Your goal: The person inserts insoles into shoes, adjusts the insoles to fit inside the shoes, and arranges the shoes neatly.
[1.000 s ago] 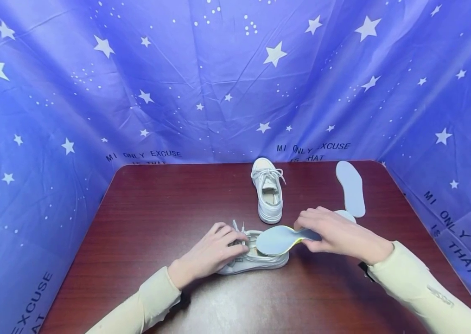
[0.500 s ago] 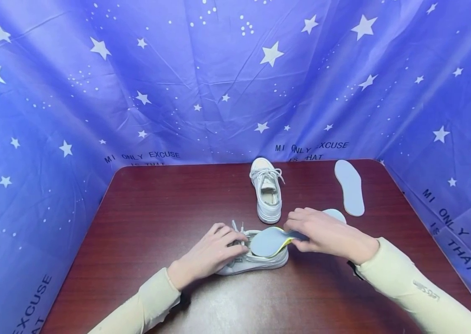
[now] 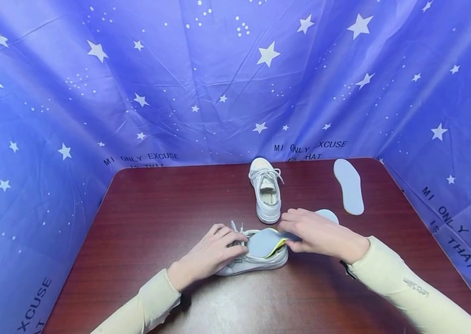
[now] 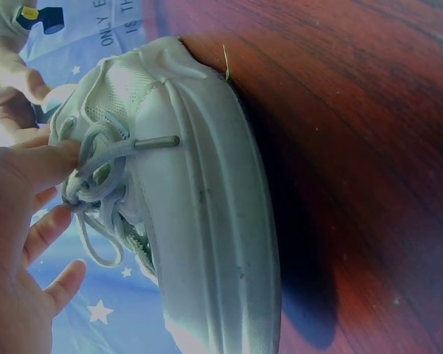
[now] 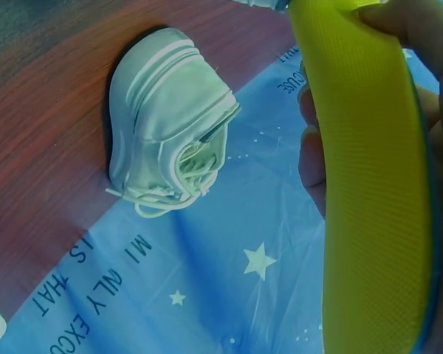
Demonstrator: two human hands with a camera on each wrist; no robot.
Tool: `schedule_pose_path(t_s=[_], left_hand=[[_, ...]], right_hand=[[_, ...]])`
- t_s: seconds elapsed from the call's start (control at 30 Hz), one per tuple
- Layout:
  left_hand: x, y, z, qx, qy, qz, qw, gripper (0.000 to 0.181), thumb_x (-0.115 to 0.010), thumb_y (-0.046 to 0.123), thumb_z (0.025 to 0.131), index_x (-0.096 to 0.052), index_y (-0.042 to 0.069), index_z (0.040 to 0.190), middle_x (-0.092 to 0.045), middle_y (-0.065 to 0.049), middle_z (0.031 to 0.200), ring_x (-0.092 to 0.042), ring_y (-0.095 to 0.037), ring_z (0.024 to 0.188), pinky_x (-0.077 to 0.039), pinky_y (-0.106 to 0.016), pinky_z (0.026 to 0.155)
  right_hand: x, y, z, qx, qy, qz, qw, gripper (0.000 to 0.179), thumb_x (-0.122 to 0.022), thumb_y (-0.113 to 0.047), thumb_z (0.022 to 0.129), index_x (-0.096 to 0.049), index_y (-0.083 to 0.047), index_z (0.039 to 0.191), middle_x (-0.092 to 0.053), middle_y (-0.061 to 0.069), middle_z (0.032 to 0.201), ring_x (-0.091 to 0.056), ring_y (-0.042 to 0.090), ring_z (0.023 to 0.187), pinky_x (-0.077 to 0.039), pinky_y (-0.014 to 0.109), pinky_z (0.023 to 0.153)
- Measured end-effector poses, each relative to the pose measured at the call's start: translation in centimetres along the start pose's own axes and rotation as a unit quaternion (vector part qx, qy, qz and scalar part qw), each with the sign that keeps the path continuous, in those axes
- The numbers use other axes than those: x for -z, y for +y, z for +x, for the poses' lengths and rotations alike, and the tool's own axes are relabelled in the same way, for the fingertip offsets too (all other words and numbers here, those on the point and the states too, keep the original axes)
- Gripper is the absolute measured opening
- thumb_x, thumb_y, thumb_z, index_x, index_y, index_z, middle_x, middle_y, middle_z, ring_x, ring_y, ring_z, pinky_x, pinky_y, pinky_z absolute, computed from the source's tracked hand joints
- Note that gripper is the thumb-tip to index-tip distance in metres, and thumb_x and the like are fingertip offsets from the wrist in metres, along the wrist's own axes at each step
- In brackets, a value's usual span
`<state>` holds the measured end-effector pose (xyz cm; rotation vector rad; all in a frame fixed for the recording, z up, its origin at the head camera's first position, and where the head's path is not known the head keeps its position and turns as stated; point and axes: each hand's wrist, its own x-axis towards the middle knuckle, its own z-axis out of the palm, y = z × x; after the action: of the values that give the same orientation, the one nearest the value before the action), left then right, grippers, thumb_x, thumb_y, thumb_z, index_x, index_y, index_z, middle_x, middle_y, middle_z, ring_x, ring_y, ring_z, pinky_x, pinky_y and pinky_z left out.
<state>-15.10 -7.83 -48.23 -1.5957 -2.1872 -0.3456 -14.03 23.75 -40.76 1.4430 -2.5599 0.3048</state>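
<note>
In the head view a white lace-up sneaker (image 3: 256, 265) lies lengthwise across the table, toe to the left. My left hand (image 3: 208, 253) holds it at the tongue and laces; in the left wrist view thumb and finger pinch near the lace knot (image 4: 96, 173). My right hand (image 3: 321, 234) grips an insole (image 3: 262, 243) around its middle, bending it. The insole is grey on top, and its yellow underside (image 5: 373, 184) fills part of the right wrist view. Its front end dips into the sneaker's opening, the tip hidden; the pale back end sticks out behind my right hand.
A second white sneaker (image 3: 269, 215), laces tied in a bow, stands behind, close to my right fingers. Another pale insole (image 3: 349, 188) lies flat at the back right of the dark red table (image 3: 156, 204). A blue star-printed cloth (image 3: 202, 83) hangs around the table.
My right hand has moved left with the insole, and its front end has gone deeper into the near sneaker. The left hand keeps its hold; the head view has shifted slightly.
</note>
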Motion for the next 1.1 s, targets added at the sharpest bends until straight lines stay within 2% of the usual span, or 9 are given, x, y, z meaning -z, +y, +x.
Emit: schedule_pose_path(t_s=[0.43, 0.77, 0.97, 1.1], left_hand=[[0.1, 0.0, -0.1, 0.007, -0.001, -0.005, 1.0000, 0.033, -0.079, 0.016, 0.085, -0.072, 0.023, 0.116, -0.067, 0.003, 0.127, -0.060, -0.018, 0.112, -0.045, -0.041, 0.102], [0.2, 0.1, 0.0, 0.001, 0.010, -0.004, 0.9999, 0.030, -0.078, 0.018, 0.085, -0.073, 0.022, 0.114, -0.067, 0.003, 0.125, -0.061, -0.018, 0.112, -0.046, -0.040, 0.101], [0.2, 0.1, 0.0, 0.000, 0.009, -0.004, 0.9999, 0.029, -0.078, 0.019, 0.086, -0.072, 0.022, 0.114, -0.067, 0.003, 0.125, -0.061, -0.018, 0.112, -0.046, -0.040, 0.101], [0.0, -0.1, 0.0, -0.006, 0.013, -0.003, 0.9999, 0.028, -0.078, 0.019, 0.087, -0.072, 0.022, 0.114, -0.067, 0.003, 0.125, -0.060, -0.018, 0.113, -0.046, -0.040, 0.101]], right_hand=[[-0.9, -0.9, 1.6, -0.003, -0.029, -0.025, 0.9992, 0.021, -0.080, -0.012, 0.078, -0.066, -0.011, 0.093, -0.056, -0.005, 0.088, -0.055, 0.017, 0.084, -0.049, 0.034, 0.077], [-2.7, -1.3, 2.0, -0.004, -0.020, -0.049, 0.9986, 0.025, -0.083, -0.016, 0.075, -0.062, -0.011, 0.088, -0.054, -0.004, 0.084, -0.054, 0.017, 0.081, -0.049, 0.033, 0.074], [-3.0, -1.5, 1.8, -0.021, -0.024, -0.040, 0.9987, 0.026, -0.082, -0.021, 0.081, -0.065, -0.009, 0.095, -0.058, -0.003, 0.088, -0.054, 0.016, 0.084, -0.050, 0.034, 0.077], [-2.4, -1.4, 1.2, -0.044, -0.038, -0.056, 0.9967, 0.042, -0.086, -0.035, 0.079, -0.068, -0.007, 0.106, -0.061, -0.002, 0.095, -0.055, 0.017, 0.087, -0.048, 0.034, 0.076]])
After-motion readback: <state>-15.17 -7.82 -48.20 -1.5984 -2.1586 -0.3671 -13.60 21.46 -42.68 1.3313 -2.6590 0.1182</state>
